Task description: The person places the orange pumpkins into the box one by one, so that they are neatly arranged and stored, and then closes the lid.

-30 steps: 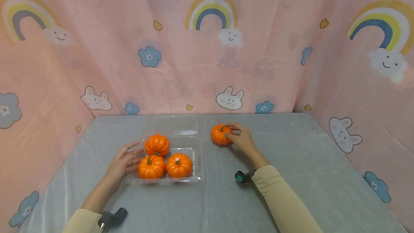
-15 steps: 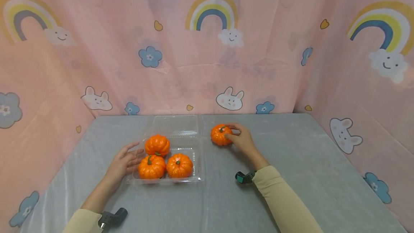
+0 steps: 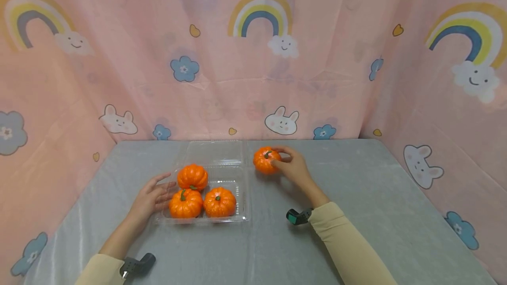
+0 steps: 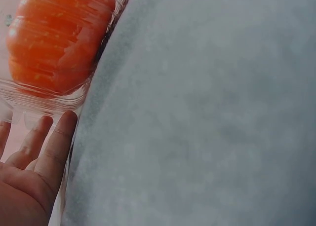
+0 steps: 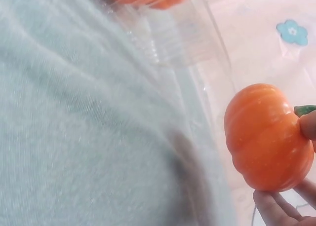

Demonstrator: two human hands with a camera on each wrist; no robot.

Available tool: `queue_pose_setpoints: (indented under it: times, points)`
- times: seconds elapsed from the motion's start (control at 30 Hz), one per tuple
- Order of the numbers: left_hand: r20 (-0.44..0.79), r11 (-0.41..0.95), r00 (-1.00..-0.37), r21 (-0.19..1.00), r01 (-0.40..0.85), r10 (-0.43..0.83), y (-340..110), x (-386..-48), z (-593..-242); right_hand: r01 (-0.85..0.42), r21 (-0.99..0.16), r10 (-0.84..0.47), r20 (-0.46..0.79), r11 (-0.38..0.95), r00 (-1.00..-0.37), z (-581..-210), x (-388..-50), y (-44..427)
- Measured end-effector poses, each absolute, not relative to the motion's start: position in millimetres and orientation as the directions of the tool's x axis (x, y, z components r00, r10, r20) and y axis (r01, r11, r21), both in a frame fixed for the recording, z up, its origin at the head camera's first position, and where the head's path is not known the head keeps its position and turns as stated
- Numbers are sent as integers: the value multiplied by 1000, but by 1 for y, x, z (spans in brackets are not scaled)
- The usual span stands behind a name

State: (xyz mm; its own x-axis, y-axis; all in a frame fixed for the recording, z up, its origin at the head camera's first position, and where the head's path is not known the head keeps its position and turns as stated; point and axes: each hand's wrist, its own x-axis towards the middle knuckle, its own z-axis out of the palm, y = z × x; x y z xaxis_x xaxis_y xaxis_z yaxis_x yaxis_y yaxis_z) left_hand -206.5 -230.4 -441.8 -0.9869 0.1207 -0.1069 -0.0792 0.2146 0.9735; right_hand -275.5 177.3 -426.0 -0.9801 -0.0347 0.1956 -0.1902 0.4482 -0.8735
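My right hand (image 3: 295, 168) pinches a small orange pumpkin (image 3: 266, 160) to the right of a clear plastic container (image 3: 242, 188). In the right wrist view the pumpkin (image 5: 266, 139) is between thumb and fingers, off the cloth, its green stem by the thumb. Three more pumpkins sit in the container: one at the back (image 3: 192, 177), one at front left (image 3: 185, 204), one at front right (image 3: 219, 202). My left hand (image 3: 148, 197) rests at the container's left side with its fingers extended. The left wrist view shows those fingers (image 4: 59, 142) at the container's wall.
The container's clear lid (image 3: 214, 152) lies folded open behind it. A grey cloth (image 3: 277, 250) covers the table. Pink patterned curtains (image 3: 222, 100) stand behind the table and at both sides. Both wrists wear dark straps with small devices (image 3: 299, 217).
The right hand has raised the pumpkin slightly from the cloth and shifted it a little to the left. The left hand and the three pumpkins in the container have stayed put.
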Motion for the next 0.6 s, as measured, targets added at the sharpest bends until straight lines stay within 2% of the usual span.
queue_pose_setpoints:
  times: [0.6]
  points:
    - [-97,217,-987,974,-67,130,-231,-205,-441,-316,-836,-108,301,448,-948,-406,-264,154]
